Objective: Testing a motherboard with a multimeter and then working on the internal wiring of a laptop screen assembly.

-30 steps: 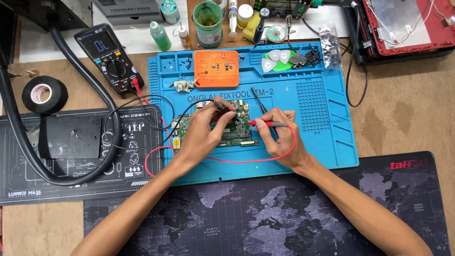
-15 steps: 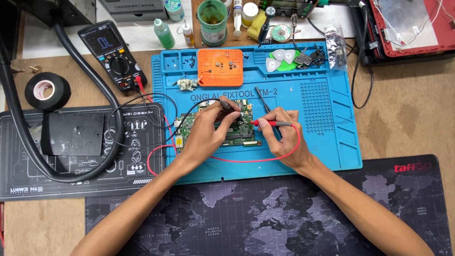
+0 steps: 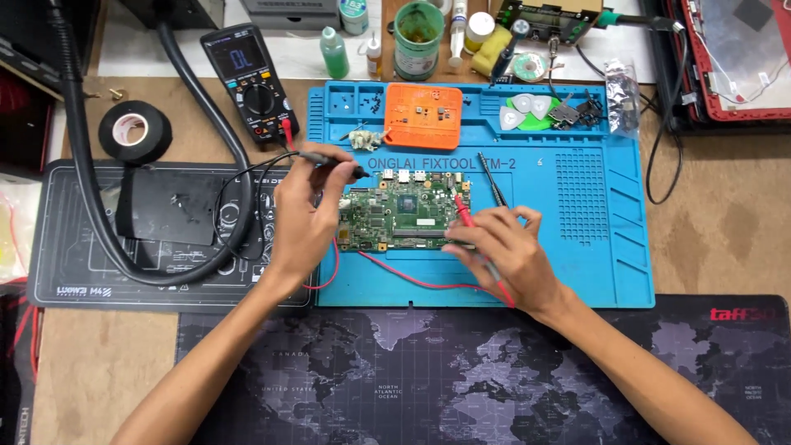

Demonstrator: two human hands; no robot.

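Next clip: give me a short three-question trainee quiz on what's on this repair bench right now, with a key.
1. True or false: the left hand holds the black probe lifted off the circuit board.
2. Which probe does the right hand hold? A) red B) yellow C) none
3. Fill in: the circuit board lies on the ____ work mat.

Key
1. True: the black probe's tip points up past the board's top left corner, not onto it.
2. A: the red probe sits in the right hand, its tip at the board's right end.
3. Blue: it also carries an orange tray; the multimeter stands off the mat, to its upper left.
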